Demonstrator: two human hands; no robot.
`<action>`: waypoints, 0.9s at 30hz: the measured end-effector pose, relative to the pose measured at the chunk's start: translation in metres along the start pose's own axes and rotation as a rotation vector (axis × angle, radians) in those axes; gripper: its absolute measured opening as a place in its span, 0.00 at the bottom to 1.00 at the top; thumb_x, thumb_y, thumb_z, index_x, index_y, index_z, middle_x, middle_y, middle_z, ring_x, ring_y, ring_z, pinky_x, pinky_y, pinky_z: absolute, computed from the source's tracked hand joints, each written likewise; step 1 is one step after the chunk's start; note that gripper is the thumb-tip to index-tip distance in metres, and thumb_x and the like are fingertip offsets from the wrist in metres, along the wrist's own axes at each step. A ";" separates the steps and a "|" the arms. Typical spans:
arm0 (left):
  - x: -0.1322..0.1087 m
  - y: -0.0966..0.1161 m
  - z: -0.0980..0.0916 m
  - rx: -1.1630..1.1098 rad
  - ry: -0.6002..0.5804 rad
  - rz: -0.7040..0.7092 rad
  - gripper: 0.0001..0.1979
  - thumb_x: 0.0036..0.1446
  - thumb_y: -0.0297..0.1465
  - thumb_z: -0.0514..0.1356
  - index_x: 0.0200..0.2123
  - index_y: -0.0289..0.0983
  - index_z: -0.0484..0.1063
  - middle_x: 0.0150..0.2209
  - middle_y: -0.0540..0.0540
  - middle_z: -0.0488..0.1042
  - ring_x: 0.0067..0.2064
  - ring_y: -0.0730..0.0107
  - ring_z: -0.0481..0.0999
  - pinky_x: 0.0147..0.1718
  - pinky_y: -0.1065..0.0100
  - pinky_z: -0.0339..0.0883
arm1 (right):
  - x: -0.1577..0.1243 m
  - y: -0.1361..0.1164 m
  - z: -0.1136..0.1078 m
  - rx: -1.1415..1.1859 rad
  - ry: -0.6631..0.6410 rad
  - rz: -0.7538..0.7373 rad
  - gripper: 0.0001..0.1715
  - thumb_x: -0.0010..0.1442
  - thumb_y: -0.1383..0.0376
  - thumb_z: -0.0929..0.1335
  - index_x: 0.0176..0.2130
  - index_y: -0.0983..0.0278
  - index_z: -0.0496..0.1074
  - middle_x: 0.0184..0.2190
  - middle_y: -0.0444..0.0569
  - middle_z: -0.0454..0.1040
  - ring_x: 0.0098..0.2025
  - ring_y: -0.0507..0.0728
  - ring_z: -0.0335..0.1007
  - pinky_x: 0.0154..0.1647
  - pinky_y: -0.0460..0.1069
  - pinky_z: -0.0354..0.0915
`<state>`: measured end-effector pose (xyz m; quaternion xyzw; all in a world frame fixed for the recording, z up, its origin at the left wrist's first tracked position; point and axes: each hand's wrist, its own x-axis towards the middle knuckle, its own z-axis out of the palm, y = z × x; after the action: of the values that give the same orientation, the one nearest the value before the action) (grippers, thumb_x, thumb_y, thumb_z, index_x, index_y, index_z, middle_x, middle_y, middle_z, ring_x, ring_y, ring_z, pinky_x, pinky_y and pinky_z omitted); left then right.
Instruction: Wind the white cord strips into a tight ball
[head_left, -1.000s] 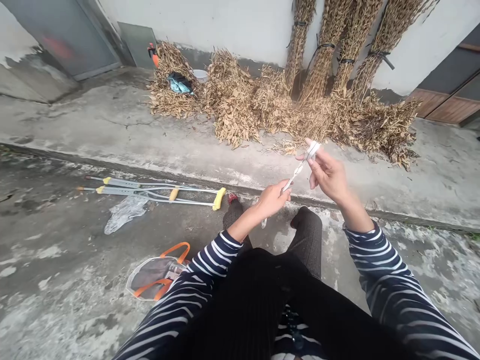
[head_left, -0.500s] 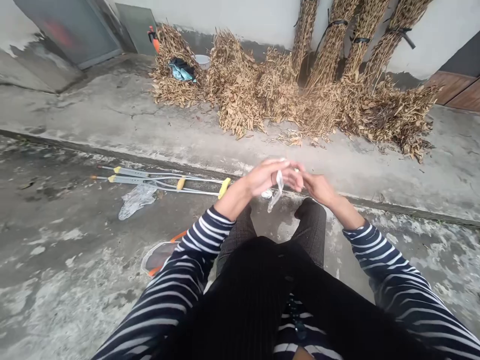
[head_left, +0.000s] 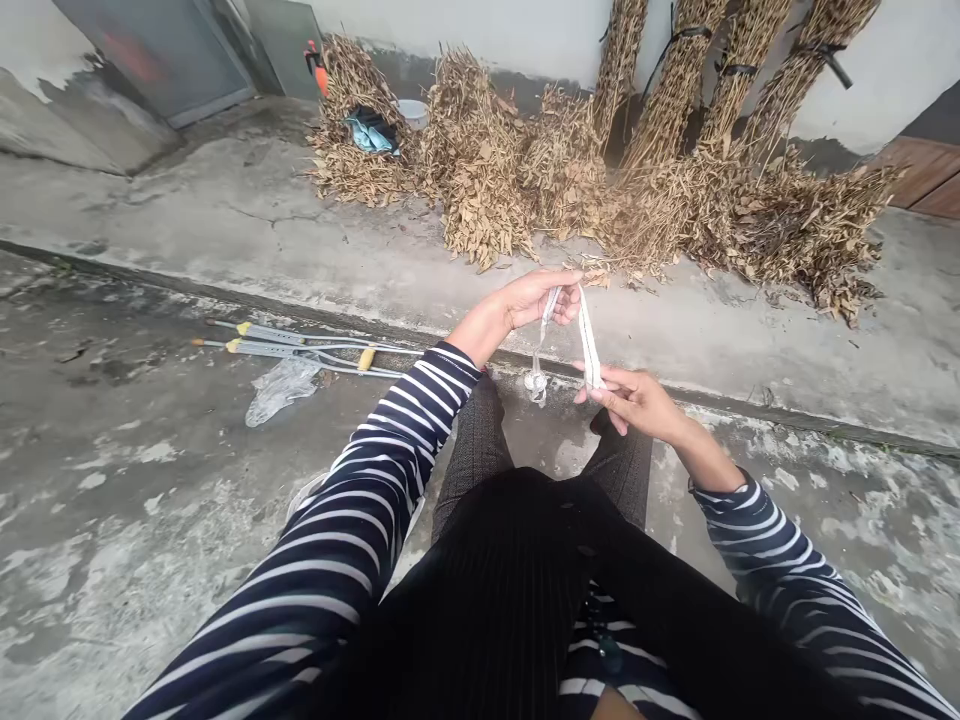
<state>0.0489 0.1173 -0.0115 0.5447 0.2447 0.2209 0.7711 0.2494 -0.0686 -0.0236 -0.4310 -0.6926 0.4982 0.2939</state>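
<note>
A white strip of cloth or bandage [head_left: 587,345] runs between my two hands in front of my knees. My left hand [head_left: 536,298] is raised, fingers closed on the strip's upper part, and a loose knotted end [head_left: 535,380] hangs down from it. Lower and to the right, my right hand [head_left: 634,398] pinches the strip's other end between thumb and fingers. Both arms wear dark sleeves with white stripes. I sit on the concrete with my legs in dark trousers [head_left: 472,450] stretched forward.
A pair of crutches [head_left: 315,348] lies on the ground to the left beside a crumpled clear plastic bag [head_left: 281,386]. Piles and tied bundles of dry brown plants [head_left: 570,180] line the wall ahead. A concrete step edge [head_left: 750,410] crosses in front.
My hands came together, then parted again: the left rose with the strip's upper part and the right dropped lower, pulling the strip taut. The view shifted slightly.
</note>
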 end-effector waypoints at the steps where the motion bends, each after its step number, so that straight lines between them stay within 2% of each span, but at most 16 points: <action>1: 0.003 -0.005 -0.004 0.033 -0.005 -0.017 0.19 0.65 0.41 0.63 0.29 0.30 0.74 0.25 0.44 0.75 0.28 0.73 0.75 0.36 0.67 0.72 | 0.000 -0.004 0.001 0.049 -0.009 -0.014 0.32 0.69 0.54 0.68 0.68 0.57 0.65 0.44 0.50 0.82 0.16 0.43 0.64 0.19 0.41 0.65; 4: 0.010 -0.025 -0.008 0.170 -0.030 -0.062 0.20 0.60 0.43 0.66 0.30 0.29 0.77 0.27 0.41 0.77 0.29 0.70 0.76 0.38 0.64 0.71 | 0.005 -0.018 -0.003 0.149 -0.005 -0.067 0.33 0.69 0.54 0.68 0.69 0.57 0.64 0.44 0.51 0.82 0.16 0.43 0.66 0.17 0.41 0.63; 6: 0.012 -0.040 -0.004 0.255 0.012 -0.030 0.19 0.56 0.42 0.69 0.34 0.28 0.80 0.31 0.40 0.79 0.33 0.67 0.78 0.44 0.62 0.70 | 0.011 -0.027 -0.010 0.183 0.035 -0.102 0.34 0.68 0.54 0.69 0.69 0.57 0.63 0.44 0.52 0.82 0.15 0.44 0.67 0.16 0.41 0.63; 8: 0.009 -0.053 0.006 0.263 0.117 0.084 0.18 0.53 0.38 0.72 0.40 0.29 0.81 0.39 0.39 0.82 0.41 0.64 0.80 0.50 0.61 0.68 | 0.019 -0.034 -0.018 0.198 0.084 -0.124 0.36 0.67 0.53 0.70 0.69 0.57 0.63 0.42 0.52 0.83 0.15 0.44 0.67 0.15 0.41 0.63; 10: 0.000 -0.060 0.019 0.182 0.202 0.223 0.21 0.52 0.35 0.72 0.48 0.32 0.80 0.50 0.38 0.81 0.51 0.60 0.78 0.54 0.61 0.67 | 0.026 -0.036 -0.024 0.206 0.116 -0.125 0.38 0.66 0.52 0.71 0.69 0.57 0.63 0.41 0.51 0.83 0.14 0.45 0.66 0.14 0.41 0.61; 13: -0.017 -0.062 0.040 0.063 0.172 0.311 0.29 0.52 0.35 0.72 0.57 0.36 0.76 0.58 0.37 0.76 0.57 0.55 0.75 0.49 0.62 0.70 | 0.034 -0.035 -0.028 0.222 0.133 -0.109 0.39 0.64 0.51 0.72 0.69 0.57 0.64 0.39 0.49 0.83 0.13 0.45 0.66 0.12 0.41 0.59; 16: -0.026 -0.062 0.058 0.045 0.116 0.285 0.32 0.50 0.36 0.73 0.58 0.35 0.75 0.54 0.37 0.78 0.51 0.57 0.78 0.40 0.66 0.71 | 0.038 -0.035 -0.025 0.232 0.136 -0.101 0.39 0.64 0.52 0.73 0.69 0.57 0.65 0.36 0.47 0.83 0.13 0.45 0.65 0.13 0.41 0.60; 20: -0.026 -0.075 0.071 0.057 0.159 0.220 0.25 0.53 0.45 0.71 0.44 0.29 0.79 0.39 0.39 0.81 0.39 0.63 0.80 0.30 0.70 0.69 | 0.040 -0.041 -0.022 0.180 0.182 -0.116 0.37 0.65 0.52 0.72 0.68 0.57 0.66 0.32 0.45 0.82 0.13 0.45 0.64 0.19 0.44 0.68; 23: -0.034 -0.089 0.074 0.002 0.092 0.139 0.27 0.53 0.50 0.69 0.38 0.29 0.77 0.36 0.37 0.81 0.36 0.64 0.81 0.26 0.72 0.67 | 0.041 -0.038 -0.024 0.118 0.273 -0.121 0.37 0.65 0.50 0.71 0.68 0.56 0.65 0.41 0.49 0.83 0.14 0.44 0.65 0.16 0.43 0.67; 25: -0.046 -0.095 0.074 -0.056 0.019 0.074 0.27 0.53 0.49 0.70 0.41 0.30 0.75 0.36 0.38 0.81 0.34 0.65 0.81 0.25 0.73 0.66 | 0.042 -0.032 -0.026 0.089 0.311 -0.115 0.38 0.65 0.49 0.71 0.69 0.54 0.64 0.47 0.51 0.82 0.15 0.44 0.65 0.12 0.41 0.62; 27: -0.057 -0.096 0.071 -0.093 -0.028 0.015 0.28 0.53 0.47 0.71 0.46 0.31 0.73 0.33 0.41 0.80 0.29 0.69 0.80 0.24 0.74 0.65 | 0.042 -0.025 -0.027 0.083 0.322 -0.111 0.38 0.65 0.49 0.70 0.69 0.53 0.63 0.48 0.52 0.82 0.15 0.44 0.66 0.11 0.41 0.60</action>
<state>0.0551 0.0004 -0.0743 0.5134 0.2193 0.2303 0.7970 0.2447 -0.0230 0.0082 -0.4536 -0.6382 0.4341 0.4456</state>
